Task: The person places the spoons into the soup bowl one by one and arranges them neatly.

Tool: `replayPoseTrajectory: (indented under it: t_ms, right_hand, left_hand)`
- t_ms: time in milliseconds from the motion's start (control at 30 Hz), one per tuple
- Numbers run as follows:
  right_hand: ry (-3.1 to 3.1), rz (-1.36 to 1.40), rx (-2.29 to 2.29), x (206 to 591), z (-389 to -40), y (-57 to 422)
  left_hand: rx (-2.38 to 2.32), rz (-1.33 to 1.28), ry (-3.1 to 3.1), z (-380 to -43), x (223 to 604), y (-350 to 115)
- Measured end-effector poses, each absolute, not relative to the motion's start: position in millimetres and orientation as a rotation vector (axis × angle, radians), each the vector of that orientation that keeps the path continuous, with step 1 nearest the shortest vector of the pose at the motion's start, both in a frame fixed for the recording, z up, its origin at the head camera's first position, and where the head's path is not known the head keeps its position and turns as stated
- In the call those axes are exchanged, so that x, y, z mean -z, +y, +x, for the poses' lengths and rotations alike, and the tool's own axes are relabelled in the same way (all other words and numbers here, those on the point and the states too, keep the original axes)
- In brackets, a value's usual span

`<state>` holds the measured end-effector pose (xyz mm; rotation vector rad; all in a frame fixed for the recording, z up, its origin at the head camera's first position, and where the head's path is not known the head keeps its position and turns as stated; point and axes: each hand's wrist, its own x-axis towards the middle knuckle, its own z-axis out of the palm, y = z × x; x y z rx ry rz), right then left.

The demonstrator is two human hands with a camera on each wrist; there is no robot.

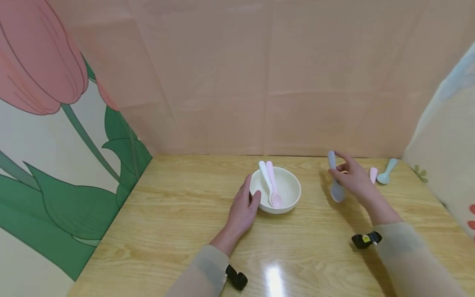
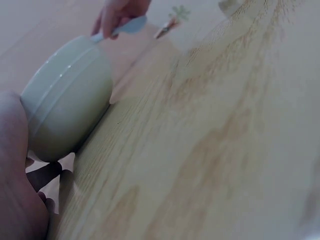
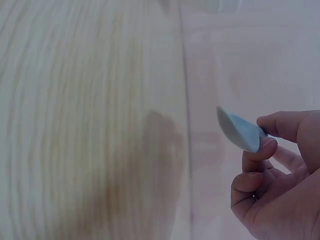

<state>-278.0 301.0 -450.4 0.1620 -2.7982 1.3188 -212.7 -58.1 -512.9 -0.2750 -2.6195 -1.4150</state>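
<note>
My left hand (image 1: pixel 243 208) holds the left side of a white bowl (image 1: pixel 291 194), its thumb at the near side and its fingers along the outer wall. Inside the bowl, a white spoon (image 1: pixel 265 176) and a pink spoon (image 1: pixel 272 177) lean side by side, handles over the far rim. To the right, my right hand (image 1: pixel 350 175) pinches a pale blue spoon (image 1: pixel 337 192) between thumb and fingers, its scoop end pointing down toward me. In the right wrist view, that spoon (image 3: pixel 241 131) shows above the table. The left wrist view shows the bowl's outer wall (image 2: pixel 75 100).
Right of my right hand lie another pink spoon (image 1: pixel 373 173), partly hidden by the hand, and a blue-green spoon (image 1: pixel 387 173). The wooden table (image 1: pixel 156 218) meets a pink backdrop (image 1: pixel 208 103) at its far edge. Printed side panels (image 1: pixel 445 165) flank it.
</note>
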Motion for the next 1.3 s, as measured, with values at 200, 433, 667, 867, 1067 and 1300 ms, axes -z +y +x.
replayPoseTrajectory:
  t_ms: [200,433,667,867,1067,1300]
  right_hand:
    - [-2.735,0.196,-1.413,442.7,-273.8,285.2]
    - [-2.666,0.224,-1.479,438.7,-272.0,270.6]
    - [-2.578,0.235,-1.549,434.0,-269.2,255.5]
    - [-2.531,0.251,-1.589,430.7,-268.6,245.2]
    - [-2.531,0.230,-1.617,425.9,-267.7,236.8]
    - [-2.466,0.261,-1.679,423.0,-266.8,224.7]
  left_hand:
    - [1.409,-0.287,-2.616,-213.2,513.1,-58.5]
    - [1.410,-0.291,-2.618,-212.7,513.1,-59.3]
    - [1.425,-0.294,-2.619,-211.7,511.9,-60.5]
    - [1.422,-0.305,-2.614,-210.9,512.3,-61.3]
    - [1.423,-0.306,-2.603,-211.6,512.6,-61.2]
    - [1.424,-0.304,-2.588,-211.7,513.8,-61.1]
